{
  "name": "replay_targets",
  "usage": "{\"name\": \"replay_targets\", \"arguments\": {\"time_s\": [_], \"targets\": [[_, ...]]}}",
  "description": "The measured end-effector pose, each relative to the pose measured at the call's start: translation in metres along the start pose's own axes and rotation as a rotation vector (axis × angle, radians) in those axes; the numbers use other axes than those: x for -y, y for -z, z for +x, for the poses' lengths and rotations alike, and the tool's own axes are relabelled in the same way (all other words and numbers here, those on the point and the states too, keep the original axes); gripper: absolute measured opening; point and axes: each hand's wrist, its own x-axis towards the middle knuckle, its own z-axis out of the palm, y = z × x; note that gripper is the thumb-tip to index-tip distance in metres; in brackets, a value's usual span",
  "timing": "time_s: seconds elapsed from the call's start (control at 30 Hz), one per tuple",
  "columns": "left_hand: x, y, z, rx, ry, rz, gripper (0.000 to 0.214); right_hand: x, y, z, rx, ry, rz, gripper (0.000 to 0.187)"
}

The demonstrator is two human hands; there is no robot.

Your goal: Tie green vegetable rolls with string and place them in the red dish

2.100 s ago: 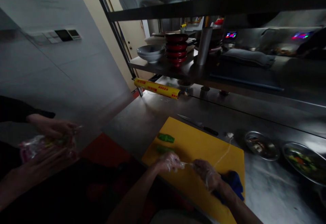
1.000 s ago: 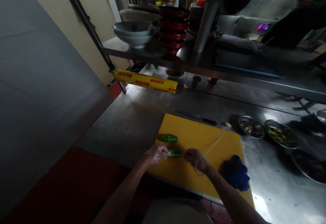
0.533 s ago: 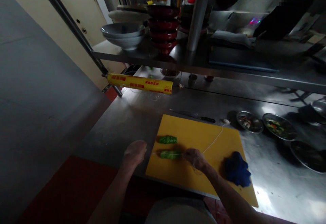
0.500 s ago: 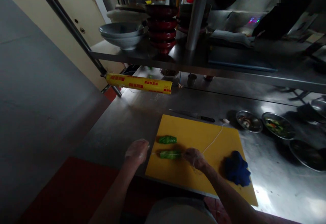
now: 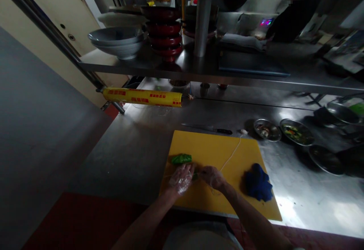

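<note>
On the yellow cutting board (image 5: 213, 140) lies a rolled green leaf bundle (image 5: 181, 158). A second green roll (image 5: 195, 175) is just in front of it, mostly hidden under my left hand (image 5: 182, 178). That hand wears a clear plastic glove, and its fingers are closed over the roll. My right hand (image 5: 212, 176), also gloved, is pinched at the roll's right end on white string (image 5: 231, 154). The string runs back to a small ball of string (image 5: 243, 132) at the board's far edge. A crumpled blue cloth (image 5: 258, 183) sits on the board's right side.
Behind the board lies a knife (image 5: 223, 131). Metal bowls of food (image 5: 297, 132) stand to the right on the steel table (image 5: 113, 155). A yellow cling film roll (image 5: 142, 96) hangs below the shelf (image 5: 182, 74), which holds stacked dishes. Someone stands beyond, at back right.
My left hand has moved right, from beside the board onto the nearer green roll, covering most of it. The right hand stays at the roll's right end. The view has shifted slightly.
</note>
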Motion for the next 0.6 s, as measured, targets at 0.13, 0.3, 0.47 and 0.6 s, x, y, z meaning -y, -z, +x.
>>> {"name": "replay_targets", "arguments": {"time_s": [0.13, 0.3, 0.47, 0.6], "targets": [[-0.001, -0.005, -0.003, -0.049, -0.014, 0.031, 0.055, 0.007, 0.002, -0.003, 0.019, 0.001, 0.004, 0.030], [0.001, -0.005, -0.004, -0.055, -0.041, 0.057, 0.048, 0.007, 0.005, -0.006, 0.051, 0.008, 0.001, 0.029], [0.001, 0.002, -0.001, -0.041, -0.043, 0.036, 0.052, -0.003, 0.019, -0.016, 0.036, 0.027, -0.064, 0.028], [0.002, -0.002, -0.004, -0.046, -0.010, 0.053, 0.050, -0.004, 0.030, -0.025, 0.018, 0.032, -0.135, 0.027]]}}
